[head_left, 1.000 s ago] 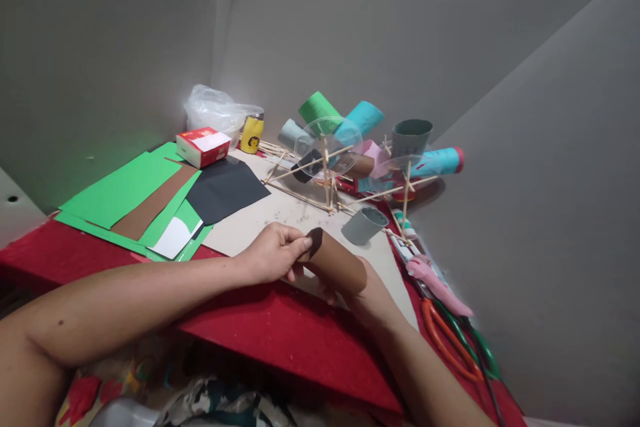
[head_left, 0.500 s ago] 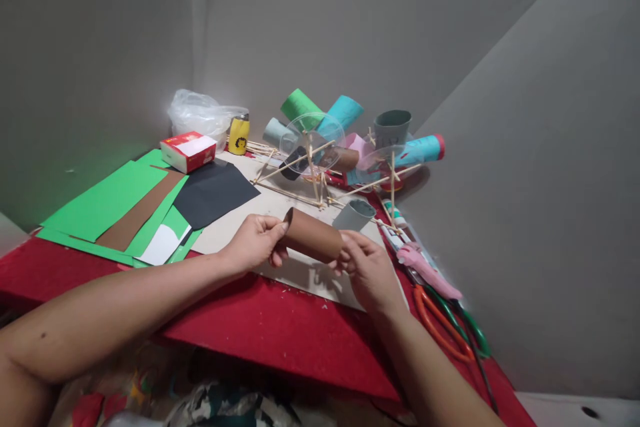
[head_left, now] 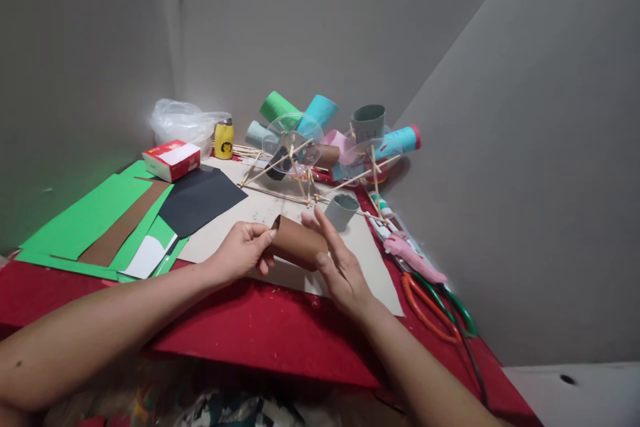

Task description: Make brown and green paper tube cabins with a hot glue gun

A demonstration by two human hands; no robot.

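Note:
A brown paper tube (head_left: 300, 243) is held above the pale board in the middle of the view, lying nearly level. My left hand (head_left: 247, 247) pinches its left end between thumb and fingers. At the tube's right end, my right hand (head_left: 343, 263) has its fingers stretched out and apart behind the tube, with the thumb close to the rim. Whether the right fingertips touch the tube is hard to see. Just behind stands a short grey paper tube (head_left: 343, 212) on the pale board (head_left: 215, 237).
Behind are stick frames (head_left: 277, 193) with clear plastic discs and coloured paper tubes (head_left: 317, 113). Green paper sheets (head_left: 95, 213), a black sheet (head_left: 200, 197), a red-and-white box (head_left: 173, 160) and a yellow container (head_left: 224, 140) lie left. Orange-handled scissors (head_left: 430, 310) are at the right edge.
My right hand has loosened from the tube's right end and its fingers have spread upward. My left hand keeps its grip. The whole view has shifted slightly.

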